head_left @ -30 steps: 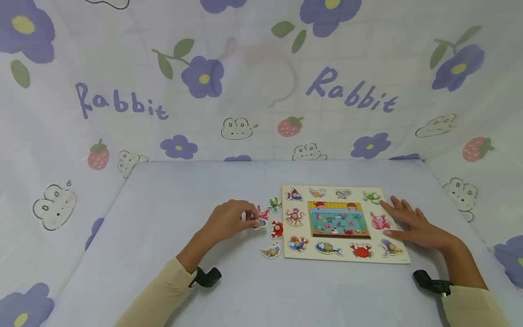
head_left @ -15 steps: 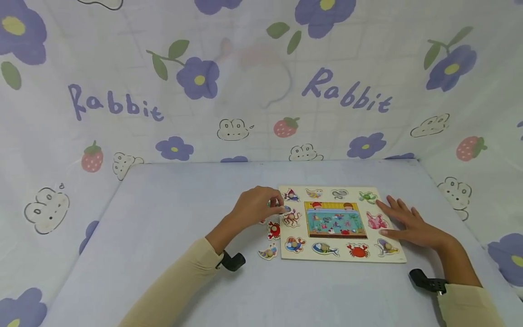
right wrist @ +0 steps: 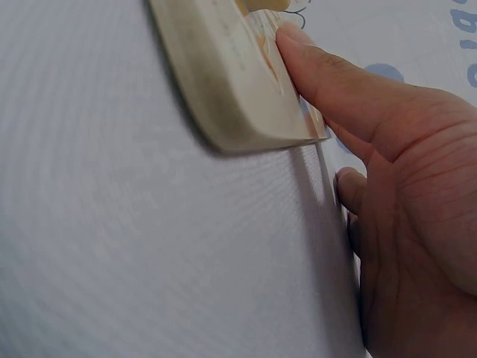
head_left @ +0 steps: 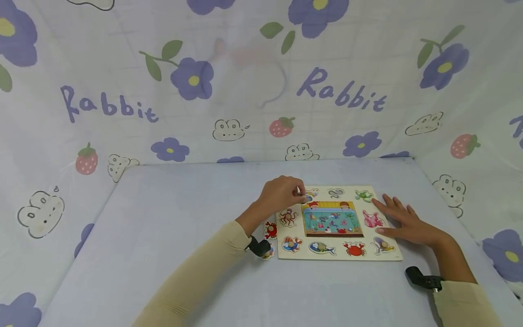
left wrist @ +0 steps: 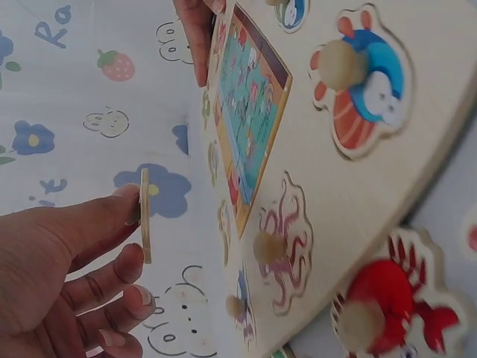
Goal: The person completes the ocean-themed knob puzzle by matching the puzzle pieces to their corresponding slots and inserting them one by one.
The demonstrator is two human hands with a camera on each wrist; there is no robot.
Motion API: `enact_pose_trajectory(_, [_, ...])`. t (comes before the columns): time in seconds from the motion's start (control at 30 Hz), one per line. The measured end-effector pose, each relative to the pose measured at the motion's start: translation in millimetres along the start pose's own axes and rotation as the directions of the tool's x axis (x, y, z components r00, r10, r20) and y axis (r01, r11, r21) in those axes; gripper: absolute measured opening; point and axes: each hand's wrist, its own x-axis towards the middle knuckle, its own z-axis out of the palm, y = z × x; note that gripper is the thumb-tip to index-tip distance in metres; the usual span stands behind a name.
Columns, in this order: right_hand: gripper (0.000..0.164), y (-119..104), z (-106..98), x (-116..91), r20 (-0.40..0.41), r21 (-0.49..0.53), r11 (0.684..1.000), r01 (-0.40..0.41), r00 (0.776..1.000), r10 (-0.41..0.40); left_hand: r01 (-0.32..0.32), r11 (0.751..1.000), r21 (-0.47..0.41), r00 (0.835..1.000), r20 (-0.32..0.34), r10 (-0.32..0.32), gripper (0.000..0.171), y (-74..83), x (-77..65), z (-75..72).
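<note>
My left hand [head_left: 282, 195] is over the upper left of a wooden peg puzzle board [head_left: 290, 231] and pinches a small puzzle piece [head_left: 309, 198] between thumb and fingers. In the left wrist view that piece [left wrist: 145, 216] is held upright, edge-on, apart from the board; its picture is mostly hidden. My right hand [head_left: 412, 227] lies with spread, straight fingers on the board's right edge. In the right wrist view its thumb [right wrist: 335, 82] presses near a corner. Knobbed octopus [head_left: 288, 218] and fish [head_left: 322, 247] pieces sit in the board.
Left of the board, a knobbed red crab piece [head_left: 270, 230] lies on the white table [head_left: 184, 204]. Another loose piece [head_left: 267, 255] is partly covered by the left wrist camera [head_left: 259, 247]. A printed cloth [head_left: 245, 100] hangs behind the table.
My left hand has carried the pinched piece from the loose pieces on the left, rightward and away from me, over the board. My right hand keeps its place on the board edge.
</note>
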Motion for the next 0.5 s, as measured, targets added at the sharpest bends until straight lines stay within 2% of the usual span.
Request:
enact_pose_trajectory(0.27, [0.094,0.2,-1.7,-1.3,0.003,0.002,1.000,0.001,1.000,-0.001,0.009,1.000,-0.007,0.999,-0.032,-0.009,0.020,14.3,24.4,16.3])
enact_pose_trajectory(0.5, [0.095,2.4,0.8,0.8,0.006,0.019,1.000,-0.003,1.000,0.003,0.017,1.000,0.002,0.999,-0.042,-0.017,0.018,25.6,37.9,29.5])
